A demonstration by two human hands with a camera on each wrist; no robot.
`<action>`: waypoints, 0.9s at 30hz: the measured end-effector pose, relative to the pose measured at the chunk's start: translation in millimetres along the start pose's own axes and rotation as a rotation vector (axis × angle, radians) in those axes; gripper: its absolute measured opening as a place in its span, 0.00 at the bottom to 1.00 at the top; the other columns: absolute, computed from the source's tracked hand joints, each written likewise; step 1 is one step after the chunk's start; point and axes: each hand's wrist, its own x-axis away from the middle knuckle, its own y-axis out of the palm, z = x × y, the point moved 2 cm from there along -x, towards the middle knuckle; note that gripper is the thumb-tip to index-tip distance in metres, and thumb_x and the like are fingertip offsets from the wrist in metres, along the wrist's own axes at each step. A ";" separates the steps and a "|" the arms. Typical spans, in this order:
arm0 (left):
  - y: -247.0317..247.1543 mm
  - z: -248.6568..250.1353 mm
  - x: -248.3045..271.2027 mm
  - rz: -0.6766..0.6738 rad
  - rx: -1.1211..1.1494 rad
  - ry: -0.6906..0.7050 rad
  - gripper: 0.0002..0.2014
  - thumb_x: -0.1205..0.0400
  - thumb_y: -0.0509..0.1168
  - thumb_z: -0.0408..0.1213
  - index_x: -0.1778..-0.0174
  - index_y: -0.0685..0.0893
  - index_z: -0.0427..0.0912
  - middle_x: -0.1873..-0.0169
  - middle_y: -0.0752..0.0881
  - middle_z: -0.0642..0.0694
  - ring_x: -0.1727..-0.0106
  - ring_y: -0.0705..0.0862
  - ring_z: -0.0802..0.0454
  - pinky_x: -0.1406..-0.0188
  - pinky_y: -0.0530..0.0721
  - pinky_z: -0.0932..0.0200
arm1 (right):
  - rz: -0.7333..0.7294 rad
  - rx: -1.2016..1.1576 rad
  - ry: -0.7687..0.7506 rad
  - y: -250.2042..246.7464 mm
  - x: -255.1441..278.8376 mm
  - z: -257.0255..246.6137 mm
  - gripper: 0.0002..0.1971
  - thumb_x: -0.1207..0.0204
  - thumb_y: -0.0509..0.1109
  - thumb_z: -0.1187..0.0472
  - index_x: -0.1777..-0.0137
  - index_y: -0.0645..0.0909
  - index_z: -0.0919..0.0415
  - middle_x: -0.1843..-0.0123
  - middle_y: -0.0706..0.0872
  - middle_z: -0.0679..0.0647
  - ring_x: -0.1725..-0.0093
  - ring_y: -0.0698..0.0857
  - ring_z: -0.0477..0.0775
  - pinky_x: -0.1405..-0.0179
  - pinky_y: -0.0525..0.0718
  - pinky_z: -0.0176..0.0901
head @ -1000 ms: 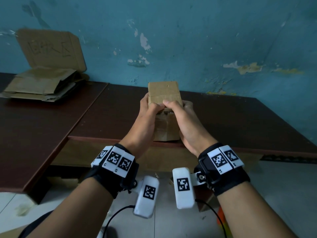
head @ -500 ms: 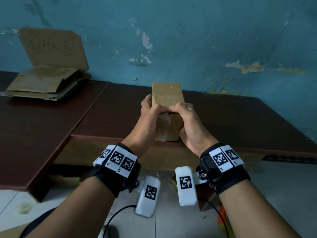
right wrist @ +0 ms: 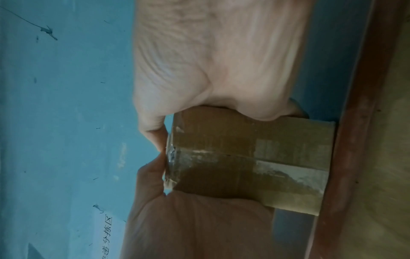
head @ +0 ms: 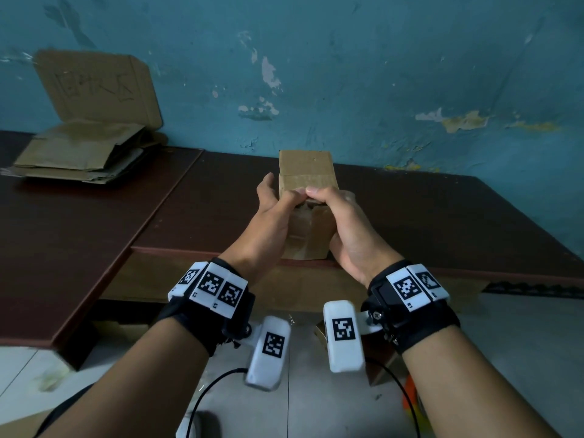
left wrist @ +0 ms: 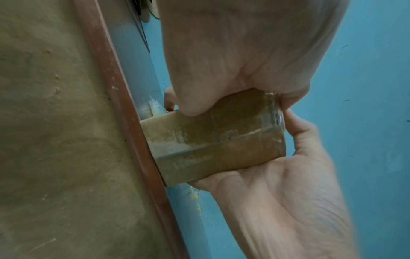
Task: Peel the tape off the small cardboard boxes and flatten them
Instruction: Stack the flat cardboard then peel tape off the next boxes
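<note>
so the small cardboard box (head: 308, 216) is standing upright at the front edge of the dark brown table (head: 442, 222), right in the middle. left hand (head: 271, 216) is wrapped round its left side, right hand (head: 344, 229) round the right, both clamped on it with thumbs meeting on the near face. clear tape (left wrist: 199, 140) runs along the box's seam. flattened cardboard pile (head: 79, 153) sits at the back left corner against the blue wall (head: 379, 74).
</note>
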 end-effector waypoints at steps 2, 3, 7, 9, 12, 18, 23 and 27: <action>-0.4 -0.3 -0.8 -0.006 0.000 -0.001 0.60 0.30 0.73 0.64 0.05 0.49 0.54 0.24 0.83 0.46 0.23 0.86 0.48 0.18 0.81 0.33 | -0.010 -0.012 -0.007 -1.2 2.0 -0.7 0.39 0.30 0.79 0.43 0.22 0.85 0.67 0.26 0.89 0.72 0.27 0.91 0.68 0.27 0.91 0.70; -0.2 -0.1 -0.6 -0.012 -0.004 0.000 0.60 0.31 0.73 0.64 0.05 0.49 0.54 0.23 0.82 0.46 0.23 0.86 0.48 0.19 0.82 0.33 | -0.007 -0.020 -0.004 -1.9 2.1 -0.5 0.40 0.31 0.80 0.44 0.22 0.84 0.68 0.26 0.88 0.72 0.26 0.90 0.69 0.26 0.90 0.71; -0.2 -0.5 0.6 -0.026 -0.011 0.005 0.57 0.31 0.74 0.62 0.07 0.52 0.53 0.24 0.82 0.45 0.27 0.89 0.50 0.22 0.86 0.33 | -0.004 -0.014 0.006 -4.5 0.5 2.6 0.44 0.33 0.83 0.44 0.20 0.81 0.69 0.21 0.84 0.73 0.24 0.89 0.69 0.29 0.91 0.69; -0.2 -1.2 1.2 -0.038 -0.013 0.002 0.56 0.30 0.74 0.61 0.08 0.53 0.53 0.23 0.81 0.44 0.26 0.88 0.49 0.22 0.86 0.33 | 0.001 0.002 0.011 -6.4 -0.8 4.5 0.52 0.39 0.89 0.42 0.17 0.78 0.69 0.19 0.81 0.72 0.23 0.88 0.68 0.28 0.91 0.69; 0.5 -0.7 1.7 -0.044 -0.020 0.002 0.55 0.29 0.73 0.60 0.09 0.52 0.52 0.25 0.81 0.44 0.26 0.88 0.49 0.22 0.85 0.33 | 0.000 0.001 0.005 -7.7 -1.6 6.0 0.67 0.50 0.93 0.35 0.15 0.72 0.70 0.20 0.83 0.72 0.22 0.88 0.68 0.26 0.90 0.72; 1.5 -1.4 1.1 -0.055 -0.023 0.001 0.57 0.31 0.74 0.59 0.09 0.51 0.51 0.29 0.82 0.47 0.28 0.90 0.51 0.21 0.85 0.34 | -0.029 0.005 0.004 -10.5 -2.4 8.6 0.68 0.51 0.93 0.35 0.14 0.70 0.68 0.20 0.82 0.73 0.21 0.86 0.70 0.21 0.85 0.78; 0.9 -2.6 -0.1 -0.042 -0.037 -0.009 0.53 0.29 0.73 0.61 0.10 0.53 0.56 0.20 0.76 0.44 0.24 0.86 0.48 0.22 0.86 0.33 | -0.032 -0.025 0.017 -8.8 2.2 4.4 0.64 0.47 0.94 0.39 0.13 0.71 0.68 0.20 0.82 0.75 0.21 0.86 0.70 0.20 0.84 0.78; 1.4 -4.5 -2.3 -0.004 -0.019 -0.022 0.54 0.24 0.72 0.66 0.07 0.52 0.54 0.26 0.85 0.46 0.29 0.91 0.52 0.23 0.86 0.38 | -0.076 -0.073 0.004 -7.3 6.4 -2.1 0.32 0.20 0.74 0.48 0.20 0.84 0.66 0.22 0.85 0.76 0.23 0.88 0.70 0.22 0.86 0.72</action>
